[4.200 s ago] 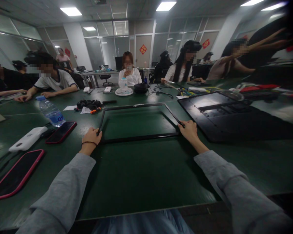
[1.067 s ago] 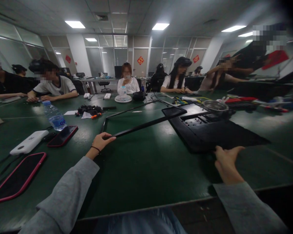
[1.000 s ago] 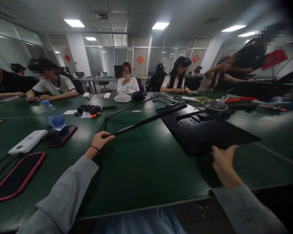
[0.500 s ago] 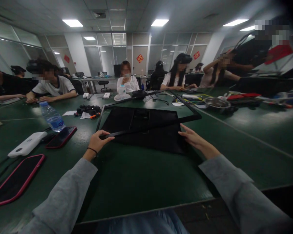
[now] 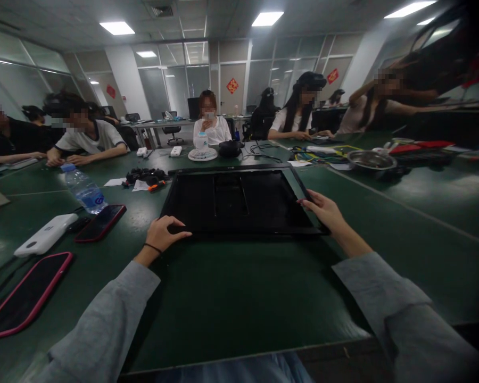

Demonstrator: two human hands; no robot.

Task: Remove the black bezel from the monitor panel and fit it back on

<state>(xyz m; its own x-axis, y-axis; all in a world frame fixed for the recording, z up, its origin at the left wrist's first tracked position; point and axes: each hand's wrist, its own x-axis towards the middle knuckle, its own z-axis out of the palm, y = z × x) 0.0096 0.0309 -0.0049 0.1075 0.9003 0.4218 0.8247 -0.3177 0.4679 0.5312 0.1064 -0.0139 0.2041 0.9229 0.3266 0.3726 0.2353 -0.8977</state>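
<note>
A thin black monitor bezel [image 5: 247, 232] lies over a black monitor back cover [image 5: 191, 198], their outlines nearly matching. The back cover has a recessed rectangle in its middle. At the near left corner, my left hand [image 5: 163, 234] is closed on the bezel, thumb along the near edge. My right hand [image 5: 326, 211] grips the bezel's right side close to the near right corner, fingertips over the inner edge. Whether the two parts touch all the way round cannot be made out.
To the left are a water bottle [image 5: 83, 189], a white power bank [image 5: 46, 234] and two phones, one a red-edged phone [image 5: 27, 295]. A small white fan [image 5: 202, 154] stands beyond the bezel. A metal bowl [image 5: 371, 158] and cables lie at right. Several people sit around the green table [image 5: 247, 298].
The bezel, tilted and askew above the back cover before, has come down and lined up over it. My right hand has moved from the cover's right edge onto the bezel's side.
</note>
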